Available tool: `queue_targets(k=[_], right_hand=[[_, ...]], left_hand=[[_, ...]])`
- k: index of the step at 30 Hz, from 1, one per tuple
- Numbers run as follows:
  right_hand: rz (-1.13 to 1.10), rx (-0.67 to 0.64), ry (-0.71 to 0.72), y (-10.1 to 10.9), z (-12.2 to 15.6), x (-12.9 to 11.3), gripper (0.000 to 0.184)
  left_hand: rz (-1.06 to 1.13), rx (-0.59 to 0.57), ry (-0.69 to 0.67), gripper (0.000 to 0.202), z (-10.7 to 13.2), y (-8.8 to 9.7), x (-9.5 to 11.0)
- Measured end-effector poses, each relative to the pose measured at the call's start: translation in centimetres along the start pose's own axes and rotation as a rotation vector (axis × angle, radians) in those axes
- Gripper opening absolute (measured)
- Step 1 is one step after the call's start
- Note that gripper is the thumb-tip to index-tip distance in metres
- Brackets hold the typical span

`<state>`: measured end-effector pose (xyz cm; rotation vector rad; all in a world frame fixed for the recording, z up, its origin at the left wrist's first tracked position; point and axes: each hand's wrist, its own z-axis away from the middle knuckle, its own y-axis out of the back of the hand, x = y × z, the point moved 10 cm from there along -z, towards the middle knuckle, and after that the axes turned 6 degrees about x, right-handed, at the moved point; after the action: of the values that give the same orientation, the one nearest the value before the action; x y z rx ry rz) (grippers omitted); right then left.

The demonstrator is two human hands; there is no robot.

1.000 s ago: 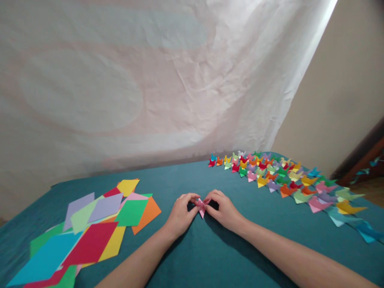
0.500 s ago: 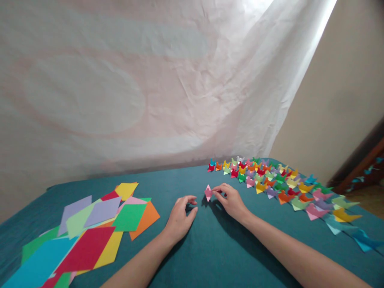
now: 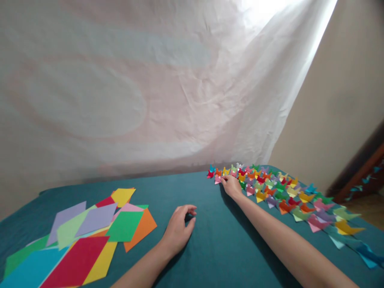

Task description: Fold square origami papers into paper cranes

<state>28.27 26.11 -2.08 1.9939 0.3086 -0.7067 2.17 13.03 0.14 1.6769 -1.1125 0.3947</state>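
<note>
Between the fingertips of my right hand (image 3: 231, 186) is a small pink origami bird (image 3: 217, 180), at the near left end of the rows of folded birds. Those rows hold several paper birds (image 3: 281, 186) in many colours, and my right hand partly covers a few of them. My left hand (image 3: 180, 225) rests on the cloth near the middle of the table, thumb and fingers curved apart with nothing between them.
A loose pile of coloured paper sheets (image 3: 96, 220) spreads over the left side. Dark green cloth (image 3: 168, 188) covers the table. Behind it hangs a pale sheet (image 3: 168, 100), with a plain wall (image 3: 333, 104) to the right.
My right hand has carried the pink origami bird away from me and to the right, from mid-table to the rows of birds. My left hand has stayed nearly in place.
</note>
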Motion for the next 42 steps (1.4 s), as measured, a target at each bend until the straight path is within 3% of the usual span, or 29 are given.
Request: queue_targets(k=[9,12,15,19,25,32,36,42], right_hand=[[0.032,-0.006,-0.019,-0.1,-0.3,0.3,0.023],[0.008,0.027,0.011,0.7,0.0,-0.2,0.022],[-0.022,0.081,0.048,2.0,1.0,-1.0,0.034],[-0.085,0.031,0.134,2.6,4.3,-3.0,0.031],[-0.265,-0.295,0.32,1.6,13.0,-7.9,0.026],[-0.298,-0.538,0.422,3.0,21.4,-11.9,0.024],[-0.204,-0.519,0.536,3.5,23.3,-12.8,0.019],[-0.13,-0.438,0.632,3.6,23.7,-13.3,0.021]], left_hand=[[0.009,-0.011,0.007,0.029,0.0,-0.1,-0.1],[0.007,-0.01,0.009,0.029,-0.1,-0.1,0.0],[0.007,-0.009,0.008,0.03,-0.1,-0.1,0.0],[0.004,-0.012,0.001,0.029,-0.1,-0.2,0.0],[-0.006,-0.014,-0.012,0.03,0.1,-0.3,0.3],[-0.01,0.012,-0.006,0.029,0.6,-0.1,0.3],[-0.004,0.016,-0.017,0.027,0.6,0.1,0.1],[-0.092,-0.059,-0.037,0.026,0.3,1.1,0.2]])
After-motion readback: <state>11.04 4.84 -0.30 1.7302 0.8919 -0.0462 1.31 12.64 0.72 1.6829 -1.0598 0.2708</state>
